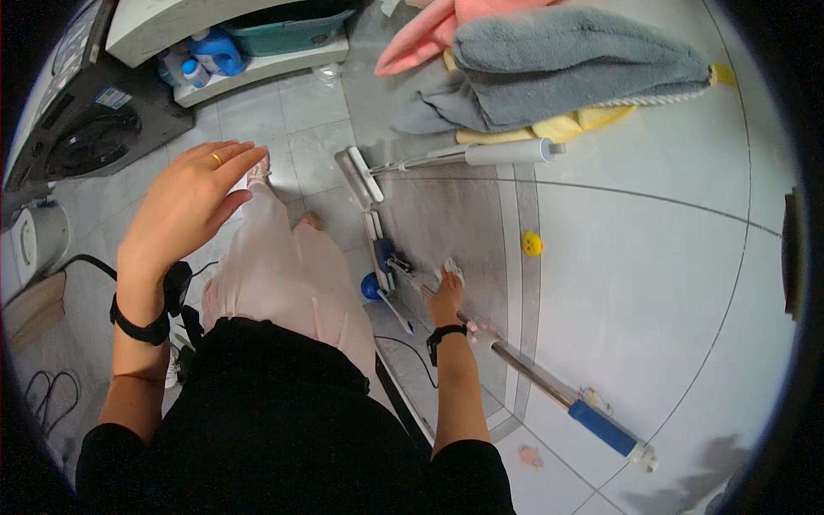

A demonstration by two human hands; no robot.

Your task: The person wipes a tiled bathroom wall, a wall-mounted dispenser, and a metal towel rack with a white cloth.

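My left hand (193,197) is raised over the floor on the left, above my leg. Its fingers lie straight and close together, a gold ring on one, and nothing is in it. My right hand (446,300) reaches to the grey tiled wall and has a small white cloth (454,272) at its fingertips, against the tiles. Whether the cloth is fabric or paper I cannot tell. Right beside that wrist runs the metal pole of a mop with a blue grip (603,428), leaning on the wall.
A squeegee mop with a white handle (511,152) leans farther along the wall. Grey, yellow and pink towels (584,64) hang beyond it. A yellow duck-shaped hook (532,244) sticks to the tiles. At the far left stand a washing machine (94,142) and a shelf with blue bottles (216,53).
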